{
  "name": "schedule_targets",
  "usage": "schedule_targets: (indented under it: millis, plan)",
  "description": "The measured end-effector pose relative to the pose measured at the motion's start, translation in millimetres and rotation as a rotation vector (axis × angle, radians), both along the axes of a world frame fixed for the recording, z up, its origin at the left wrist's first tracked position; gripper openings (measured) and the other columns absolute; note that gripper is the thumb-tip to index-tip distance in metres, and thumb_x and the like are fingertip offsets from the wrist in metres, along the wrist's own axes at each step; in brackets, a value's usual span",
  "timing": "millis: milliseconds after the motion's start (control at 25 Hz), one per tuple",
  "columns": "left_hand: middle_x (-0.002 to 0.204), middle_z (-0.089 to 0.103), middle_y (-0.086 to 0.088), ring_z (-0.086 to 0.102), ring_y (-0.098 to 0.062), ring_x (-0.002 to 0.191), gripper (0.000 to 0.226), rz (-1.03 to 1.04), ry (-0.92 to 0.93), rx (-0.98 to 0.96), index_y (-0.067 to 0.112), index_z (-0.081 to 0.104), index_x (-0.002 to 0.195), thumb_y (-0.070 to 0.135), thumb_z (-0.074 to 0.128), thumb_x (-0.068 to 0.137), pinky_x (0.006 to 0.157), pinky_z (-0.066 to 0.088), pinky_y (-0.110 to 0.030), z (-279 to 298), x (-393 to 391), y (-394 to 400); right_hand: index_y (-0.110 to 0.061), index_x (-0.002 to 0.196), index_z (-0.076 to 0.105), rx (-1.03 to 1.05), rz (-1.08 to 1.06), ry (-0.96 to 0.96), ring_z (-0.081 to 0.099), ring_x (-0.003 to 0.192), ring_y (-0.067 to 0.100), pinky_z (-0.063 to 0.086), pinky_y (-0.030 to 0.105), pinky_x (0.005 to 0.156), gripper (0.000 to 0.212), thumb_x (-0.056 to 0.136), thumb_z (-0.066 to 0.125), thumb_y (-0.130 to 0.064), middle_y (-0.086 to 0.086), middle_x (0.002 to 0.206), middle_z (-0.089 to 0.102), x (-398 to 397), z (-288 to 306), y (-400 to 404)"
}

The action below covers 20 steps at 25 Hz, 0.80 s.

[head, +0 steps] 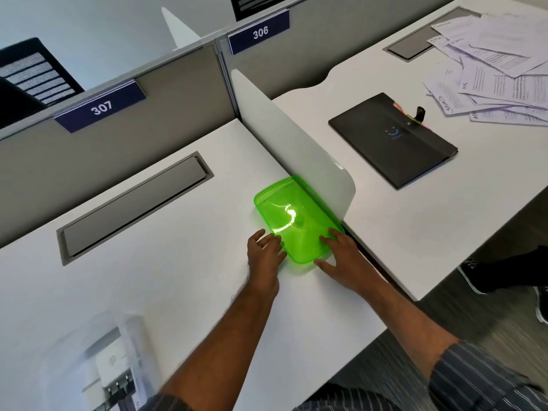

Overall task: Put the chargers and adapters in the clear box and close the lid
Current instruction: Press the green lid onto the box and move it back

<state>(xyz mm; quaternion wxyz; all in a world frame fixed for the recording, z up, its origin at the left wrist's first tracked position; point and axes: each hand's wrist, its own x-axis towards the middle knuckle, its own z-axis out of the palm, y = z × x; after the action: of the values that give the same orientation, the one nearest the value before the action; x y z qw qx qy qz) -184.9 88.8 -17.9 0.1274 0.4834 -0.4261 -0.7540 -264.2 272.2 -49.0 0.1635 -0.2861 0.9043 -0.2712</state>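
A green translucent lid [296,221] lies flat on the white desk [178,286], its right side against the white divider [296,137]. My left hand [264,252] grips the lid's near left corner, fingers spread along the edge. My right hand [341,259] holds the near right corner, fingers on top and thumb at the front edge. The clear box [130,330] stands at the bottom left, blurred. White chargers [114,369] with metal prongs lie inside it.
A grey cable hatch [133,203] is set into the desk behind. Across the divider lie a dark folder [391,140] and loose papers [498,69]. Grey partition panels carry signs 307 and 306. A person's shoe [474,274] is on the floor at right.
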Motion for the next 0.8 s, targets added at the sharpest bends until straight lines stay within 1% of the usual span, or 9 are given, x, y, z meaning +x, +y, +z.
schedule_targets:
  millis: [120,240,360,440,520,560,640,720,800]
  plan:
    - [0.133,0.065,-0.022,0.069,-0.037,0.116,0.044,0.028,-0.023,-0.048,0.013,0.052,0.129,-0.001,0.07,0.091,0.097,0.057,-0.051,3,-1,0,-0.011,0.142,0.056,-0.064,0.005,-0.046,0.04,0.144,0.032,0.027,0.038,0.121,0.063,0.087,0.078,-0.034,0.014,0.154,0.044,7,-2,0]
    - [0.127,0.071,-0.023,0.071,-0.031,0.106,0.043,-0.035,-0.002,-0.108,0.006,0.059,0.131,-0.005,0.067,0.091,0.092,0.059,-0.047,9,7,-6,-0.018,0.145,0.052,-0.115,0.027,-0.1,0.034,0.146,0.024,0.023,0.031,0.121,0.063,0.09,0.074,-0.036,0.006,0.157,0.04,14,-2,3]
    - [0.122,0.074,-0.017,0.073,-0.023,0.098,0.043,-0.086,0.037,-0.163,0.011,0.065,0.131,-0.004,0.067,0.09,0.084,0.062,-0.042,19,24,-14,-0.022,0.143,0.053,-0.16,0.047,-0.175,0.031,0.146,0.02,0.017,0.023,0.117,0.053,0.094,0.069,-0.035,0.002,0.156,0.039,20,4,1]
    - [0.119,0.075,-0.013,0.074,-0.018,0.091,0.043,-0.094,0.05,-0.22,0.016,0.067,0.129,-0.003,0.069,0.09,0.078,0.064,-0.037,24,36,-18,-0.019,0.142,0.052,-0.205,0.047,-0.173,0.034,0.144,0.021,0.02,0.022,0.116,0.048,0.097,0.065,-0.032,0.003,0.152,0.043,23,10,-4]
    - [0.116,0.075,-0.008,0.075,-0.012,0.083,0.044,-0.092,0.06,-0.291,0.022,0.069,0.127,-0.002,0.07,0.09,0.073,0.065,-0.033,31,51,-23,-0.016,0.144,0.046,-0.271,0.011,-0.184,0.041,0.138,0.022,0.03,0.029,0.115,0.05,0.099,0.062,-0.03,0.004,0.145,0.048,29,18,-13]
    - [0.114,0.076,-0.004,0.075,-0.01,0.08,0.045,-0.097,0.062,-0.334,0.025,0.07,0.125,-0.001,0.071,0.09,0.072,0.064,-0.032,35,60,-26,-0.016,0.145,0.042,-0.314,-0.03,-0.215,0.044,0.133,0.02,0.036,0.032,0.111,0.052,0.099,0.062,-0.03,0.004,0.141,0.05,32,24,-18]
    - [0.11,0.077,0.005,0.076,-0.012,0.077,0.047,-0.114,0.061,-0.419,0.035,0.071,0.119,0.0,0.072,0.088,0.072,0.064,-0.033,43,78,-32,-0.021,0.147,0.034,-0.409,-0.137,-0.301,0.052,0.121,0.017,0.044,0.034,0.101,0.056,0.099,0.062,-0.028,0.003,0.13,0.056,37,36,-32]
    - [0.108,0.077,0.01,0.076,-0.016,0.079,0.051,-0.127,0.061,-0.482,0.043,0.071,0.115,0.0,0.072,0.088,0.076,0.065,-0.035,51,98,-40,-0.022,0.151,0.026,-0.517,-0.251,-0.443,0.06,0.106,0.018,0.046,0.034,0.092,0.058,0.102,0.057,-0.022,0.004,0.117,0.063,43,49,-50]
    - [0.108,0.078,0.013,0.076,-0.015,0.081,0.053,-0.146,0.064,-0.543,0.047,0.071,0.112,0.0,0.072,0.088,0.078,0.065,-0.034,58,116,-47,-0.026,0.151,0.026,-0.631,-0.338,-0.628,0.062,0.087,0.018,0.048,0.033,0.079,0.053,0.105,0.051,-0.019,0.007,0.105,0.068,48,62,-65]
